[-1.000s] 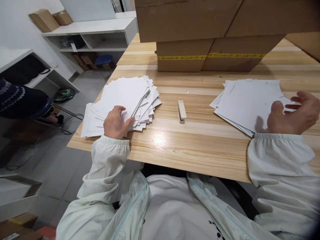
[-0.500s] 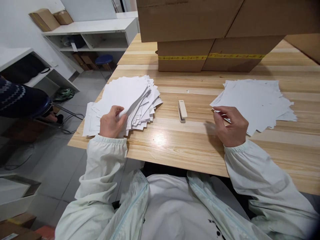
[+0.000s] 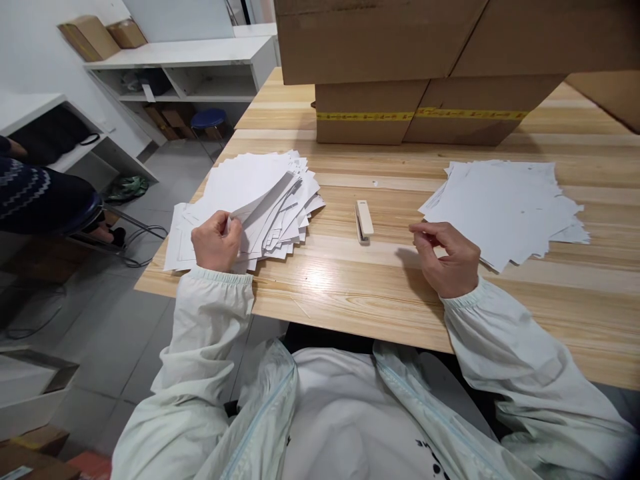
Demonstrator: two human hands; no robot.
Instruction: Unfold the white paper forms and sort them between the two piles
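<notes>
My left hand (image 3: 217, 243) is closed on the lifted near edge of a paper sheet (image 3: 260, 190), at the top of the messy stack on the left. The sheet bows up, and a gap shows between it and the papers beneath. Over bare wood, my right hand (image 3: 447, 259) hovers with thumb and forefinger curled together; no object shows in them. Just beyond it lies a second, lower pile of papers (image 3: 505, 207) with uneven edges. A cream stapler (image 3: 365, 221) rests on the table between the two piles, touched by neither hand.
Large cardboard boxes (image 3: 370, 110) with yellow tape stand stacked across the back of the wooden table (image 3: 320, 293). The table's front edge runs close to my body. Off to the left are white shelves (image 3: 215, 52), a blue stool (image 3: 207, 119) and a seated person (image 3: 35, 197).
My left hand has drawn slightly left and curled the top sheet up from the stack. My right hand has moved a little left, away from the right pile.
</notes>
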